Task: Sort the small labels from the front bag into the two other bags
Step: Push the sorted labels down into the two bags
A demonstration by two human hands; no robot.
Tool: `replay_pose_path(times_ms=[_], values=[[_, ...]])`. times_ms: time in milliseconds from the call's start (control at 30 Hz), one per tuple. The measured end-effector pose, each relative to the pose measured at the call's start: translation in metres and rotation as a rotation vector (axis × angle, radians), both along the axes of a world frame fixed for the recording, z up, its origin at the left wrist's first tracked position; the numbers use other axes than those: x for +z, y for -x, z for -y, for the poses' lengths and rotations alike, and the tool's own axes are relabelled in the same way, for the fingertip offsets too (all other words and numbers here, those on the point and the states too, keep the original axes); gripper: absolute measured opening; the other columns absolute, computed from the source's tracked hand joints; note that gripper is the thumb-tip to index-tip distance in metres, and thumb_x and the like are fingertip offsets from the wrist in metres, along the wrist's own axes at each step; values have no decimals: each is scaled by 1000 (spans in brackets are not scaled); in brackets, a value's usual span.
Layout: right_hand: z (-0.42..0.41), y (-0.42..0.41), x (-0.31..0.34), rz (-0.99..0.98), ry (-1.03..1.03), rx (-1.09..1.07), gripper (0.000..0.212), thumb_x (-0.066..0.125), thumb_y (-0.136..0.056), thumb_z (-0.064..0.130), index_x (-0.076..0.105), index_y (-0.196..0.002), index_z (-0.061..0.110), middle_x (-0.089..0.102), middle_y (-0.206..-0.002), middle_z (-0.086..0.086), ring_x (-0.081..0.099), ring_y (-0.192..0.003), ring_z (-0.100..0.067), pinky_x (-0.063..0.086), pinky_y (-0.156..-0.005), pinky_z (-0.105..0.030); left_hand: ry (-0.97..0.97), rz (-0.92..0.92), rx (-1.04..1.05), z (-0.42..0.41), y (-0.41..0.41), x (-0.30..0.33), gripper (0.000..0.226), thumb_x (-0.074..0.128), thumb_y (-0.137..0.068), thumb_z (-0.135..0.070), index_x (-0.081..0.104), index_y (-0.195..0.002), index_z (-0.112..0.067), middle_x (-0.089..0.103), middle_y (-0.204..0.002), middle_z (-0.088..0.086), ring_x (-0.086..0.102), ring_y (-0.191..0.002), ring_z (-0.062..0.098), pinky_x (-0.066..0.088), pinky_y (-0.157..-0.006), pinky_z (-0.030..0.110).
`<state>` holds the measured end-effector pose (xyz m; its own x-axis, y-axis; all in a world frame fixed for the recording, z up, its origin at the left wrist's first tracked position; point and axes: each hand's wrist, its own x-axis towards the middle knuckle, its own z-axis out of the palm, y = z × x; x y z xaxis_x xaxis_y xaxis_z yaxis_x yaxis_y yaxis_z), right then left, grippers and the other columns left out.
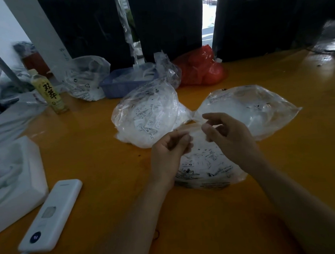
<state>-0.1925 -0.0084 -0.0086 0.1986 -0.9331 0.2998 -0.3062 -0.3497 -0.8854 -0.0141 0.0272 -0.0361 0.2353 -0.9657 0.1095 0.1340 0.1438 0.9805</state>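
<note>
On the orange-yellow bench (pixel 87 149), a clear crinkled plastic front bag (pixel 208 169) printed with black text is laid nearest the person, and small white labels (pixel 190 164) marked with sizes such as XS are seen through its film. Its upper edge is pinched from both sides: the left hand (pixel 169 151) is curled with its fingers (pixel 184 141) closed on the film, and the right hand (pixel 226 132) is curled likewise, thumb and fingers (pixel 208 117) gripping the rim. The mouth is judged to be held apart in this way so that the labels can be reached; whether a label is also held cannot be told.

Two other bags are placed just behind, within easy reach. A bulging clear bag full of white printed labels (pixel 149 116) is set to the left, and a flatter clear bag (pixel 254 107) to the right, their corners almost touching above the hands.

Farther off are seen a yellow-green drink bottle (pixel 49 91), a blue plastic basket (pixel 122 82), a red plastic bag (pixel 200 67) and a white power bank (pixel 51 214) near the bench's front edge.
</note>
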Motion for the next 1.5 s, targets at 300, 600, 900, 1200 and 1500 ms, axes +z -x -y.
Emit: replay_pose_path(times_ms=[300,600,900,1200,1500], values=[[6,4,-7,17,-52,58,14,70,-95,35,72,-88,24,75,-80,10,69,-70,-5,53,-65,-14,-21,7,-38,-2,0,-1,7,77,-94,-14,78,-100,-17,81,-96,6,78,-89,19,61,-79,25],[9,9,-8,-152,18,30,16,69,-96,29,69,-109,38,71,-81,13,67,-72,-4,53,-60,-17,-83,-189,-27,0,0,2,11,73,-96,-16,81,-92,-22,81,-101,8,76,-85,16,59,-70,24],[58,74,-4,-421,220,-701,22,59,-96,8,76,-83,3,68,-74,-9,59,-69,-22,55,-88,-43,-110,-412,-47,0,-1,3,5,70,-94,0,70,-98,-3,80,-105,17,79,-91,24,61,-67,20],[66,72,-16,-763,141,-710,33,58,-100,34,67,-124,13,65,-127,-16,51,-125,-39,31,-109,-46,-77,-487,-58,0,-3,3,18,76,-82,-8,76,-100,-3,78,-95,22,78,-87,27,64,-74,26],[17,17,-8,-630,362,177,23,55,-91,52,63,-84,32,57,-76,21,52,-71,3,41,-64,-18,-138,-363,-26,0,0,0,12,84,-78,-17,79,-88,-12,80,-101,11,77,-95,16,61,-71,24]])
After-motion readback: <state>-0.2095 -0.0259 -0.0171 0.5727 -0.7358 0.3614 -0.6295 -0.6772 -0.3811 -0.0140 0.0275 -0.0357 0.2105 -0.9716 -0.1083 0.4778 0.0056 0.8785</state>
